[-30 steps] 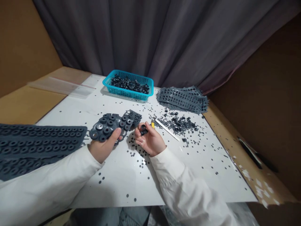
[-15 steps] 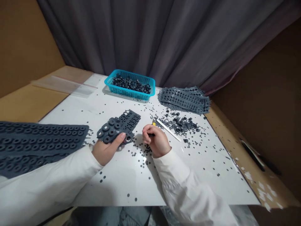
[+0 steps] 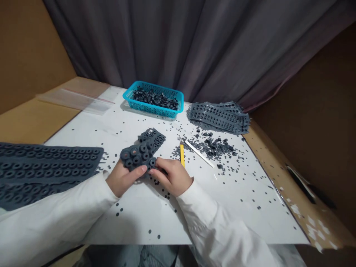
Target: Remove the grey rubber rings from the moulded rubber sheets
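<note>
My left hand (image 3: 124, 178) grips a dark grey rubber sheet (image 3: 136, 154) with rows of raised, ring-like moulded parts, its thumb on top and the other fingers underneath. At the sheet's right edge, the thumb and forefinger of my right hand (image 3: 172, 176) are closed on one of its ring-shaped parts. The far end of the sheet is narrower and has a few holes. A yellow-handled tool (image 3: 182, 154) lies on the table just beyond my right hand. Beside it rests a thin white strip (image 3: 199, 154).
A blue basket (image 3: 152, 111) of small dark pieces stands at the back. Punched grey sheets (image 3: 219, 118) are stacked at the back right, near loose dark pieces (image 3: 217, 146). Large ring-covered sheets (image 3: 50, 163) lie at left, clear plastic bags (image 3: 78, 100) behind them. Small discs dot the white tabletop (image 3: 222, 207).
My right hand has moved left onto the held sheet and pinches its right edge. The sheet has tilted, and the yellow handle that my hand covered now shows.
</note>
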The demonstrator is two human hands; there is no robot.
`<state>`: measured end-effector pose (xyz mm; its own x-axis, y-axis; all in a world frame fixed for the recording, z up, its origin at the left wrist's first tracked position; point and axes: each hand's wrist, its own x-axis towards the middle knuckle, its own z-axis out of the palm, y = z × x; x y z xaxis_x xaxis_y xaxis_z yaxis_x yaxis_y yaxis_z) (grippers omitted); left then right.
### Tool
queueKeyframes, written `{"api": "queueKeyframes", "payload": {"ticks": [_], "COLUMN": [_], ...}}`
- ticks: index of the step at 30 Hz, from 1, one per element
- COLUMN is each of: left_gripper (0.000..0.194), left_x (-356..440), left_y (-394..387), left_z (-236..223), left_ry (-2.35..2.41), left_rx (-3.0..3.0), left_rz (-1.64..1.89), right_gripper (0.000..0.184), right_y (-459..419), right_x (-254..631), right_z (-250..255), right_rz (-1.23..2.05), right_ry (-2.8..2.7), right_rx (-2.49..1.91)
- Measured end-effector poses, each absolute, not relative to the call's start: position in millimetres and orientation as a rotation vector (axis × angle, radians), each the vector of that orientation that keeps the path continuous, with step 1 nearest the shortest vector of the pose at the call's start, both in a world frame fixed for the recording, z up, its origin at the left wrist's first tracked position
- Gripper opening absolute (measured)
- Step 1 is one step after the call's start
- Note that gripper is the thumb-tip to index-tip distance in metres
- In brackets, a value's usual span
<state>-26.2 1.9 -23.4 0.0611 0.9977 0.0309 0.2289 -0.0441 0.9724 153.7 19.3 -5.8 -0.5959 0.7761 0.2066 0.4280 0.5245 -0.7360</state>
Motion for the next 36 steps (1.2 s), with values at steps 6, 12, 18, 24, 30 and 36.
{"api": "queueKeyframes", "payload": {"ticks": [6, 12, 18, 24, 30, 36], "left_gripper": [0.030, 0.032, 0.016, 0.038, 0.031, 0.026], "left_x": [-14.1, -2.0, -4.9, -11.4, -17.9, -23.4], "left_y": [8.9, 13.5, 18.6, 23.8, 19.3, 13.2], "left_z": [-16.5, -11.2, -5.1, 6.7, -16.4, -21.4], "left_ry": [1.380, 0.965, 0.820, 0.824, 1.253, 1.361], "left_rx": [1.187, 0.550, 0.411, 0.275, 0.616, 1.298], "left_rz": [0.853, 1.082, 1.130, 1.298, 1.222, 1.049], "right_gripper": [0.021, 0.026, 0.025, 0.028, 0.014, 0.008], "right_y": [19.0, 18.7, 22.0, 36.0, 39.2, 36.3], "right_x": [149.9, 131.9, 118.7, 132.3, 139.7, 145.8], "right_z": [-9.4, -15.2, -16.3, -13.6, -12.2, -10.4], "right_rz": [0.949, 1.490, 1.887, 1.896, 1.949, 1.897], "right_ry": [-2.242, -1.441, -0.754, -0.555, -0.581, -0.792], "right_rx": [-0.875, -0.735, -0.578, -0.398, -0.529, -0.805]}}
